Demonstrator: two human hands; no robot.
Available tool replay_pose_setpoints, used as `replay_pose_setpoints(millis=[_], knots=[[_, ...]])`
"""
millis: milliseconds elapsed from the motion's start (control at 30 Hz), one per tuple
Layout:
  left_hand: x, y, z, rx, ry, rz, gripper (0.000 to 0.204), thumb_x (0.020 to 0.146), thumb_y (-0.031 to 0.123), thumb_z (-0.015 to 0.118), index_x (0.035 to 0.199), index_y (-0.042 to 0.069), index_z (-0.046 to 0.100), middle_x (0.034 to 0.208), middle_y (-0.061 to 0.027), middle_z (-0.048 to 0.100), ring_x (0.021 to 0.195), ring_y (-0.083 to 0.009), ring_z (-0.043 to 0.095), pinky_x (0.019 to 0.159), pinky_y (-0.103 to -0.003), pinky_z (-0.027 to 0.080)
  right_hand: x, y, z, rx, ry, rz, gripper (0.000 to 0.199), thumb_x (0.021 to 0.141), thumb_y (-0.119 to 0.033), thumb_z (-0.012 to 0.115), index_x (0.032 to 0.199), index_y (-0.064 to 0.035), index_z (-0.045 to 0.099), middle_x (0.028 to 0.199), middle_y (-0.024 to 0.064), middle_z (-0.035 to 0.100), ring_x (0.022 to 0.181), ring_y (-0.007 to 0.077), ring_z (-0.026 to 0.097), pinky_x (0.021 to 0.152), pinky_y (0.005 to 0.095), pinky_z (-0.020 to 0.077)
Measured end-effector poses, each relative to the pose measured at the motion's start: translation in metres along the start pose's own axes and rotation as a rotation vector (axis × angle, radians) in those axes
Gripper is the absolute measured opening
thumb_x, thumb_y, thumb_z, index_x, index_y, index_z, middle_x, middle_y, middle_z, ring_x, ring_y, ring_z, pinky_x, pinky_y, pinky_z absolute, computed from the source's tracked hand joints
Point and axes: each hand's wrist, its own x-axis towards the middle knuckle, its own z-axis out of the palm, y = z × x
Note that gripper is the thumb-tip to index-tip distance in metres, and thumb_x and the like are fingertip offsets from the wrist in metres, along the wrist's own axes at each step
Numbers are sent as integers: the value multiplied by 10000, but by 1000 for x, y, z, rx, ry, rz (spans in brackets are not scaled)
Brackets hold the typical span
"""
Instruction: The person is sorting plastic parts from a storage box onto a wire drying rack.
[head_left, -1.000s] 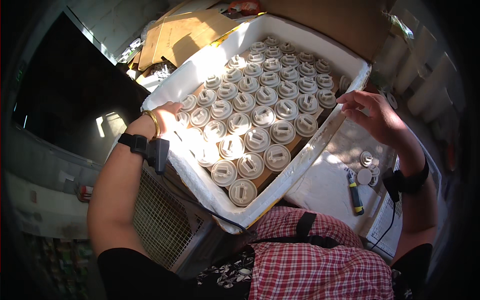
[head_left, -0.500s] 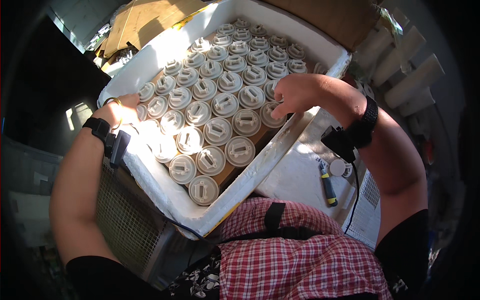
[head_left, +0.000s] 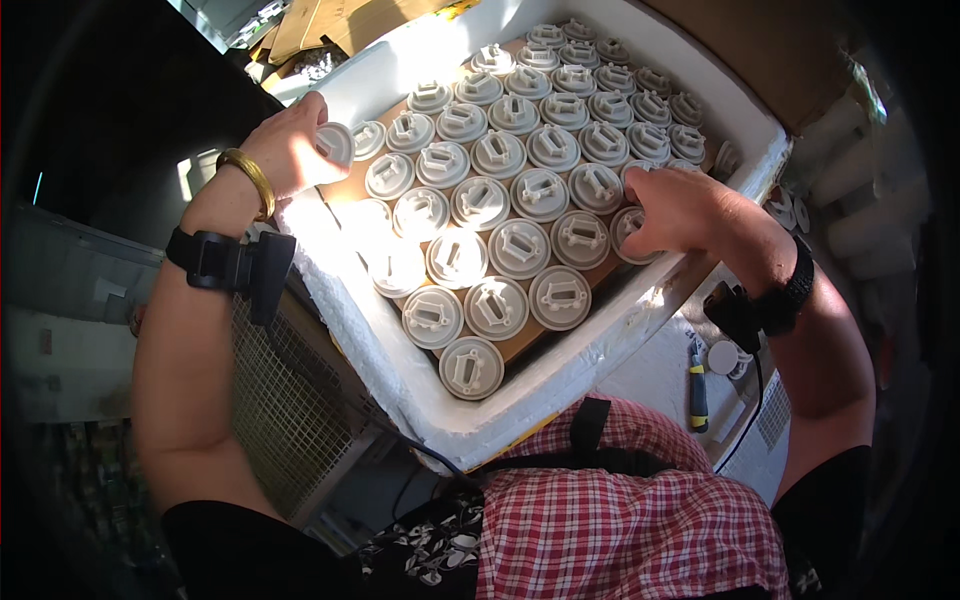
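Rows of white round plastic caps [head_left: 520, 247], each with a raised slotted bracket on top, stand in a white foam box [head_left: 355, 345]. At the box's left wall, my left hand [head_left: 290, 148] is closed on one cap [head_left: 336, 145], which is tilted and raised above the others. Over the right wall reaches my right hand [head_left: 680, 208], its thumb and fingers curled about another cap [head_left: 627, 228] at the end of a row. The palm hides part of that cap, and I cannot see whether it is lifted.
Brown cardboard [head_left: 515, 345] shows beneath the caps. A yellow-and-grey utility knife [head_left: 698, 392] lies on a white surface right of the box, beside a white disc [head_left: 722, 357]. A cable [head_left: 420, 450] runs along the box's near corner. Cardboard flaps [head_left: 340, 25] stand behind.
My left hand has lifted a cap from the left edge of the rows. My right hand remains at the row's right end. The whole view has shifted.
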Motion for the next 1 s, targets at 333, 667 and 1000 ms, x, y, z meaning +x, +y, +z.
replay_pose_setpoints(millis=[333,667,1000], knots=[[-12,40,-3,-250,-755,168,325,799,262,705,977,13,597,867,-154,662,785,-254,656,673,-371,512,1,-8,-16,327,-158,-99,618,763,-457,761,1063,59,602,954,171,663,873,240,628,768,346,489],[2,17,36,-307,-685,567,319,823,317,661,947,31,599,927,-148,608,851,-268,579,760,-361,478,3,-23,4,461,-76,-66,701,774,-485,762,1130,83,557,1026,205,658,957,281,633,834,368,495],[-8,20,41,33,-407,960,205,777,268,653,861,82,636,862,-76,609,824,-270,552,726,-377,469,1,-26,20,343,60,-229,880,661,-428,862,1256,78,456,1082,225,655,1010,287,646,886,355,504]])
